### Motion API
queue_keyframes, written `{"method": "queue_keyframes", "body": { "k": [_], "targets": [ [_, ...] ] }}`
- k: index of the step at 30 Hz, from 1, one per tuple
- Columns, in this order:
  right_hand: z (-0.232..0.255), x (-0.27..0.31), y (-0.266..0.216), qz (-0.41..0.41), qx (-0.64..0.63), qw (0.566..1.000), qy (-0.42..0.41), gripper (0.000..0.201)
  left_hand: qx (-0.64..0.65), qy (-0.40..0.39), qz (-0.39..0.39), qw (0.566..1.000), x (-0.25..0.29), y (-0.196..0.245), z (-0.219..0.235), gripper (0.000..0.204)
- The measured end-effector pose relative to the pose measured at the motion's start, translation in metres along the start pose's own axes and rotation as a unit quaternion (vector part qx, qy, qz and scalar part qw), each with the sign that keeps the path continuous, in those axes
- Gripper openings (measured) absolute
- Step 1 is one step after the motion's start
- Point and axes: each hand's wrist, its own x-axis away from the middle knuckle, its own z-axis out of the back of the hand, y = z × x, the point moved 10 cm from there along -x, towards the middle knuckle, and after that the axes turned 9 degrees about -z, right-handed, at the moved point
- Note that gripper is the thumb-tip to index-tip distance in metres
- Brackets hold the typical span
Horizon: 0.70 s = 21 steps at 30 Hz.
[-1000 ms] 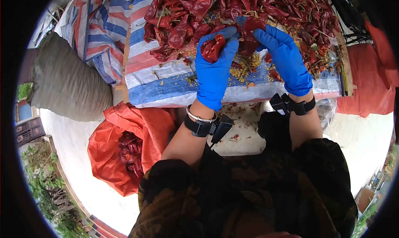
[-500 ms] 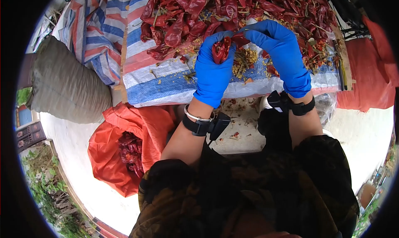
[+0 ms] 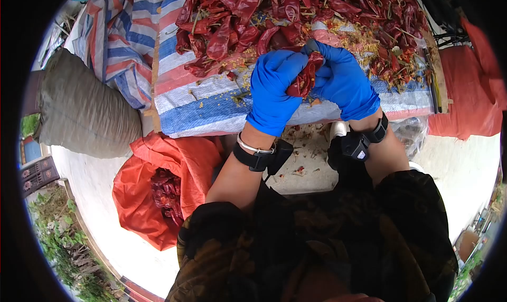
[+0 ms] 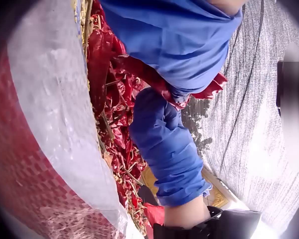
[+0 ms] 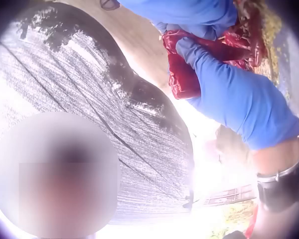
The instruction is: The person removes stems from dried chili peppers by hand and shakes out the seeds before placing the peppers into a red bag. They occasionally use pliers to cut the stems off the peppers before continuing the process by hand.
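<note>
Both hands wear blue gloves and meet over the near part of a striped woven sheet [image 3: 200,114]. The left hand [image 3: 275,85] grips a torn, dark red dried chili pepper [image 3: 305,79]; its thumb lies along the pepper [image 5: 184,74] in the right wrist view. Against the pepper's other side, the right hand [image 3: 346,83] has its fingers curled and pinches it. In the left wrist view, red pepper skin [image 4: 209,89] pokes out past the left hand [image 4: 174,45], close to the right hand [image 4: 162,139]. The right hand's fingertips are mostly hidden.
A heap of dried chilies [image 3: 359,11] covers the back of the sheet, with loose yellow seeds [image 3: 362,43] before it. An orange-red sack [image 3: 132,196] with chilies stands at lower left. A grey-green sack [image 3: 87,106] stands left, a red sack [image 3: 467,96] right.
The right hand has come down and left against the left hand, curling its fingers in at the pepper. The left hand has turned and shifted slightly toward the person.
</note>
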Motion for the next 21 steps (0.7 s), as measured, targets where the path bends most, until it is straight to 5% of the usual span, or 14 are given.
{"method": "queue_keyframes", "body": {
  "k": [1,3,4,5,6,9,12,16,18,21],
  "targets": [
    [-0.004,0.001,0.001,0.001,-0.001,1.000,0.000,0.018,0.049,0.022,0.023,0.998,0.005,-0.010,-0.003,0.043],
    [0.001,0.023,-0.037,0.196,0.173,0.946,0.191,0.013,0.098,0.045,0.045,0.993,0.009,-0.015,-0.007,0.045],
    [0.002,0.023,-0.037,0.196,0.173,0.946,0.191,0.013,0.141,0.050,0.126,0.981,0.012,-0.025,-0.015,0.048],
    [-0.004,0.033,-0.050,0.262,0.285,0.894,0.226,0.011,0.182,0.054,0.205,0.960,0.018,-0.034,-0.022,0.051],
    [-0.016,0.044,-0.060,0.322,0.391,0.823,0.257,0.009,0.165,0.026,0.198,0.966,0.013,-0.026,-0.022,0.052],
    [-0.010,0.045,-0.049,0.267,0.332,0.855,0.296,0.010,0.062,0.032,0.153,0.986,0.006,-0.014,-0.009,0.050],
    [-0.024,0.045,-0.059,0.336,0.449,0.795,0.233,0.011,0.013,-0.009,0.151,0.988,0.009,-0.019,-0.015,0.044],
    [-0.036,0.046,-0.065,0.336,0.478,0.791,0.184,0.012,0.086,-0.002,0.240,0.967,0.017,-0.032,-0.018,0.038],
    [-0.034,0.039,-0.061,0.310,0.496,0.797,0.154,0.015,0.195,0.002,0.340,0.920,0.035,-0.048,-0.030,0.033],
    [-0.034,0.039,-0.060,0.300,0.491,0.808,0.129,0.018,0.204,-0.038,0.313,0.927,0.035,-0.040,-0.034,0.026]
  ]
}}
